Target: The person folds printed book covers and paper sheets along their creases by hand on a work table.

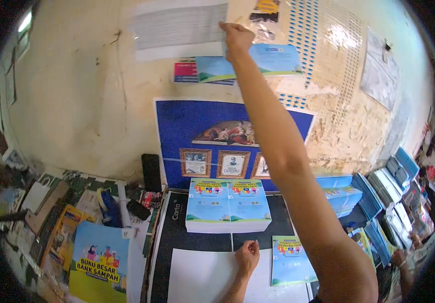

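My right arm reaches up across the view to the wall. There my right hand [238,40] is closed, its fingertips against the right edge of a large white sheet with fine grey lines [177,31]. Whatever those fingers pinch, if anything, is too small to make out. Low in the middle, my left hand [248,257] rests with curled fingers over blank white paper [197,272] on the dark worktop; nothing shows in it. Just beyond it lies a thick stack of blue printed covers [227,207]. A smaller blue-green printed stack [287,260] sits to its right, partly behind my forearm.
A blue poster with framed pictures [177,126] leans at the back. Printed blue sheets [278,58] hang on the wall. At left lies a yellow-green and blue booklet [101,262] among clutter. More blue stacks [339,194] stand at right, where another person's hand [398,257] shows.
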The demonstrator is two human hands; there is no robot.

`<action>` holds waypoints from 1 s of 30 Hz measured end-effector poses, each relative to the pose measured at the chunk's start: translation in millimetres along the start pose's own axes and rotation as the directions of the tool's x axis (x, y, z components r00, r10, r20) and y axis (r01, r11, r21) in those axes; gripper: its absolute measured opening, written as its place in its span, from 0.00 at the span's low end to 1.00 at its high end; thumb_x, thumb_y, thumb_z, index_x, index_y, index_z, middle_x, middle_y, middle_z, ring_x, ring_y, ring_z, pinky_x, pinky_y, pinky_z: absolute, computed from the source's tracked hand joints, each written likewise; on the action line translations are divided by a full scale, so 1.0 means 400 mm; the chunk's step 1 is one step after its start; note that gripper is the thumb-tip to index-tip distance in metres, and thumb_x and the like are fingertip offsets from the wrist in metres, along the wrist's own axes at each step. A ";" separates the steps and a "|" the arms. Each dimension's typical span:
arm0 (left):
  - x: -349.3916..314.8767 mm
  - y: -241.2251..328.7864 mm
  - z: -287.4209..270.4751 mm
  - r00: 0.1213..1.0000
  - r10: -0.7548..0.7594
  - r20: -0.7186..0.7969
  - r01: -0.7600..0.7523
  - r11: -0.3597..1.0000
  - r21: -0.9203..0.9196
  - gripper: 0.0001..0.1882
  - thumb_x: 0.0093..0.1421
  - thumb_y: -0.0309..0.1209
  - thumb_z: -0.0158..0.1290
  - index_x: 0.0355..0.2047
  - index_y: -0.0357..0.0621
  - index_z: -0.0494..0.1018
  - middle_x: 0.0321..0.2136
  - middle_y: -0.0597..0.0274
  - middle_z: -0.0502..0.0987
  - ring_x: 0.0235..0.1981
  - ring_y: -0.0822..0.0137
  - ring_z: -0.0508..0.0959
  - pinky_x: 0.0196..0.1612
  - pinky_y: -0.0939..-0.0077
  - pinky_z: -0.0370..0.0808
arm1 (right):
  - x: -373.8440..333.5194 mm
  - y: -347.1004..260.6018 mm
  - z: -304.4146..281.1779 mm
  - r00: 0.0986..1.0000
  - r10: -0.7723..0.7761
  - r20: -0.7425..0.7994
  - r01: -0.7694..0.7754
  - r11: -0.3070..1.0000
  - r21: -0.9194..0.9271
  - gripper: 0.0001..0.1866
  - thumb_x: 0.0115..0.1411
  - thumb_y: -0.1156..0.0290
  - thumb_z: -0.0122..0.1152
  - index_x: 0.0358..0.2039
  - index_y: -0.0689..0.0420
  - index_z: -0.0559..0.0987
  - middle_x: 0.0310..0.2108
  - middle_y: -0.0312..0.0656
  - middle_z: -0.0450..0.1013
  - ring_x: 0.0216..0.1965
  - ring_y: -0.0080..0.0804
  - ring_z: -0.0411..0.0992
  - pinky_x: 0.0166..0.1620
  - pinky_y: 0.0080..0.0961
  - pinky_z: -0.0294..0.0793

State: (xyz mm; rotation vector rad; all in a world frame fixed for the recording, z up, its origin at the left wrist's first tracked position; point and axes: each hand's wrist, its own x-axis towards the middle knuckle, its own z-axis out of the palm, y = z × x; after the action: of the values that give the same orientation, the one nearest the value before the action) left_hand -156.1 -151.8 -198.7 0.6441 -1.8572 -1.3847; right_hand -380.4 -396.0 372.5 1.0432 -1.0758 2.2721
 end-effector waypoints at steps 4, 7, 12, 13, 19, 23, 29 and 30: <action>0.001 0.008 -0.004 1.000 0.004 0.025 -0.005 0.999 0.032 0.11 0.60 0.38 0.59 0.30 0.44 0.76 0.20 0.58 0.80 0.22 0.60 0.81 0.26 0.66 0.75 | 0.028 -0.006 0.001 0.984 0.145 0.107 -0.151 0.987 0.051 0.15 0.44 0.76 0.74 0.31 0.70 0.80 0.30 0.44 0.77 0.27 0.33 0.74 0.33 0.31 0.78; 0.001 0.001 -0.005 1.000 -0.013 0.015 0.013 1.000 0.007 0.11 0.60 0.38 0.59 0.29 0.44 0.76 0.20 0.58 0.80 0.23 0.59 0.81 0.26 0.66 0.76 | 0.021 -0.018 0.015 0.982 0.176 0.071 -0.179 0.983 0.041 0.21 0.44 0.76 0.76 0.37 0.72 0.78 0.33 0.48 0.77 0.28 0.36 0.76 0.34 0.33 0.79; 0.001 0.020 -0.020 0.999 -0.030 0.025 0.029 0.999 0.020 0.11 0.60 0.39 0.58 0.29 0.44 0.76 0.20 0.58 0.80 0.23 0.59 0.81 0.26 0.66 0.76 | 0.017 -0.066 0.022 0.933 0.213 0.289 -0.113 0.938 -0.327 0.25 0.47 0.68 0.75 0.41 0.71 0.77 0.34 0.47 0.78 0.27 0.35 0.77 0.30 0.30 0.79; -0.001 0.019 -0.016 0.998 -0.026 0.053 0.025 0.999 0.025 0.11 0.60 0.39 0.58 0.29 0.44 0.76 0.20 0.58 0.80 0.22 0.59 0.81 0.26 0.66 0.76 | 0.038 -0.070 0.018 0.931 0.120 0.345 0.069 0.869 -0.489 0.20 0.49 0.61 0.74 0.31 0.67 0.81 0.26 0.43 0.78 0.26 0.31 0.77 0.30 0.30 0.77; 0.005 0.024 -0.023 0.998 -0.031 0.062 0.029 0.999 0.041 0.12 0.60 0.40 0.57 0.30 0.44 0.76 0.21 0.57 0.80 0.23 0.58 0.81 0.27 0.65 0.76 | -0.016 -0.099 0.041 0.859 -0.315 0.404 0.512 0.485 -0.709 0.23 0.50 0.50 0.69 0.14 0.59 0.80 0.15 0.49 0.74 0.21 0.43 0.75 0.31 0.36 0.75; 0.003 0.013 -0.018 0.999 -0.033 0.043 0.033 0.999 -0.007 0.12 0.61 0.40 0.57 0.30 0.44 0.76 0.21 0.56 0.80 0.23 0.58 0.81 0.28 0.64 0.76 | -0.053 -0.127 0.053 0.888 -0.293 0.354 0.460 0.558 -0.691 0.21 0.51 0.51 0.64 0.18 0.59 0.82 0.23 0.58 0.76 0.31 0.61 0.76 0.40 0.48 0.76; 0.000 0.014 -0.018 0.997 -0.052 0.062 0.053 0.999 -0.012 0.12 0.61 0.39 0.57 0.30 0.44 0.76 0.21 0.56 0.80 0.24 0.57 0.81 0.28 0.64 0.76 | -0.062 -0.166 0.068 0.854 -0.302 0.423 0.520 0.495 -0.696 0.17 0.50 0.54 0.64 0.21 0.57 0.84 0.29 0.57 0.78 0.36 0.62 0.76 0.43 0.49 0.75; -0.001 0.016 -0.016 0.997 -0.044 0.058 0.045 0.999 -0.014 0.12 0.61 0.39 0.57 0.30 0.44 0.76 0.21 0.56 0.80 0.24 0.57 0.81 0.28 0.64 0.76 | -0.055 -0.165 0.077 0.812 -0.439 0.384 0.559 0.396 -0.729 0.17 0.52 0.54 0.64 0.23 0.57 0.84 0.27 0.52 0.78 0.32 0.55 0.77 0.40 0.44 0.76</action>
State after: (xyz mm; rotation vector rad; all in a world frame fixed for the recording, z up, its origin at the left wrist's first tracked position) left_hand -150.6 -153.4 -191.5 0.6481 -1.8859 -1.4591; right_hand -310.9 -380.9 399.8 0.9058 -1.4101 0.9764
